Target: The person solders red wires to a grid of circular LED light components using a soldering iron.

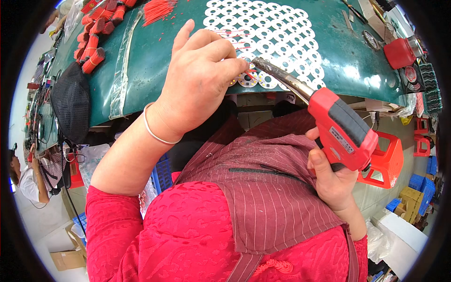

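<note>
My right hand (331, 181) grips a red soldering gun (340, 131) by its handle. Its metal tip (265, 65) points at a round white circuit disc (247, 79) near the front edge of the green table (155, 56). My left hand (199, 77), a silver bangle on its wrist, pinches a thin red wire at that same disc. Several white discs (263, 33) lie in joined rows behind it.
Bundles of red wire (94, 40) and loose red wire pieces (157, 10) lie at the table's far left. A black mesh bag (70, 101) hangs at the left edge. A red box (399, 52) sits right. Another person (28, 178) is at far left.
</note>
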`<state>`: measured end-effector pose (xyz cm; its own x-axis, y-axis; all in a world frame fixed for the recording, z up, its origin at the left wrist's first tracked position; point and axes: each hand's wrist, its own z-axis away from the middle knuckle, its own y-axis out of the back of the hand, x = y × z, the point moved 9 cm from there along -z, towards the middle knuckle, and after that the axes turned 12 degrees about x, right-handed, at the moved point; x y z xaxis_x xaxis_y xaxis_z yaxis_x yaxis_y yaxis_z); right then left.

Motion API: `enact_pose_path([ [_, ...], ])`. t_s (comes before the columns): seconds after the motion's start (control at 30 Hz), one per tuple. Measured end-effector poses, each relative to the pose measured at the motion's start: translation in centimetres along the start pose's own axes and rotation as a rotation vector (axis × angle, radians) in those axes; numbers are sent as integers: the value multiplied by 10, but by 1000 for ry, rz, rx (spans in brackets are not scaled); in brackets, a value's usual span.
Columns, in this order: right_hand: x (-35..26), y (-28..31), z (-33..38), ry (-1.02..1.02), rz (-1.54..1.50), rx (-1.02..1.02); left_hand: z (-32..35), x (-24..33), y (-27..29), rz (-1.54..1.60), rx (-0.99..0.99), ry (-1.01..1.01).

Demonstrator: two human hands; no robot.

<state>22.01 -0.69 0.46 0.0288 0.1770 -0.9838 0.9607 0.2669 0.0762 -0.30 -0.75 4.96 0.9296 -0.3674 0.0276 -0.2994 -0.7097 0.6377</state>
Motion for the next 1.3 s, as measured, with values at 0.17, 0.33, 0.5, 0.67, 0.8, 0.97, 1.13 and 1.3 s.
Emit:
enact_pose_path([
  [0.17,8,5,3,-36,124,-24,1,-1,-1,0,-3,-3],
  [0.33,2,0,0,37,75,-37,0,-1,0,12,3,-4],
  [0.5,-5,0,-2,144,67,-56,0,-1,0,20,1,-1],
  [0.67,-5,1,-2,111,94,-54,0,0,0,14,1,-3],
  [0.8,-8,2,-1,111,87,-51,1,2,3,10,17,-15],
  [0.97,-6,9,0,13,-43,-16,5,9,13,-24,47,-33],
  [1.13,-3,13,5,67,81,-71,11,17,21,-28,57,-62],
  [1.3,-7,9,6,91,104,-106,15,17,23,-15,53,-62],
])
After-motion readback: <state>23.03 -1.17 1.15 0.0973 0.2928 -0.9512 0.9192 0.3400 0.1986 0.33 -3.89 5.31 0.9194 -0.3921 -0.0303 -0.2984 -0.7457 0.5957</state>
